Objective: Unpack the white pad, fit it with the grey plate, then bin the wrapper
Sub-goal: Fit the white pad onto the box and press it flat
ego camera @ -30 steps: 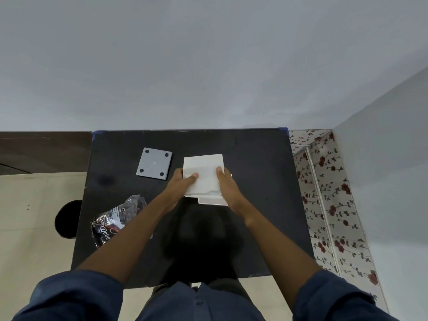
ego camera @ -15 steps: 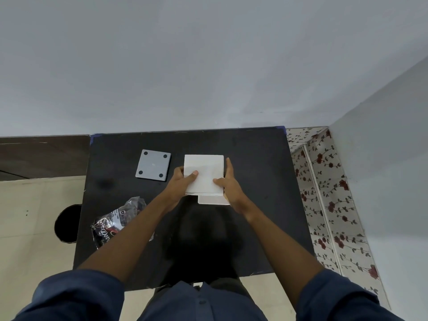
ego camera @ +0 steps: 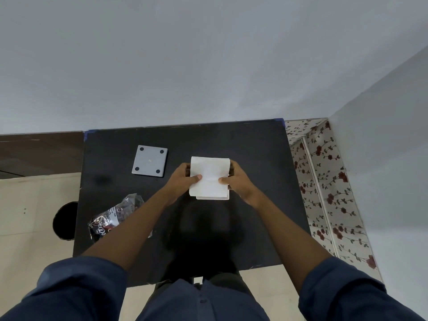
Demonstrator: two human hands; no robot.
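The white pad (ego camera: 214,197) shows as a thin strip below its white wrapper (ego camera: 209,174), over the middle of the black table (ego camera: 259,158). My left hand (ego camera: 183,179) grips the packet's left edge, thumb on top. On the right edge sits my right hand (ego camera: 236,181), its thumb pressed on the wrapper. A grey square plate (ego camera: 149,164) with four dark corner dots lies flat on the table, to the left of the packet and apart from it.
A crumpled dark foil bag (ego camera: 113,218) lies near the table's left front edge. A round black bin (ego camera: 63,221) stands on the floor left of the table. Walls close in behind and to the right, with flowered tiles (ego camera: 324,181) along the right.
Both hands have shifted from lying on top of the packet to gripping its two sides. The packet now sits squarer, with the pad's edge still showing below the wrapper.
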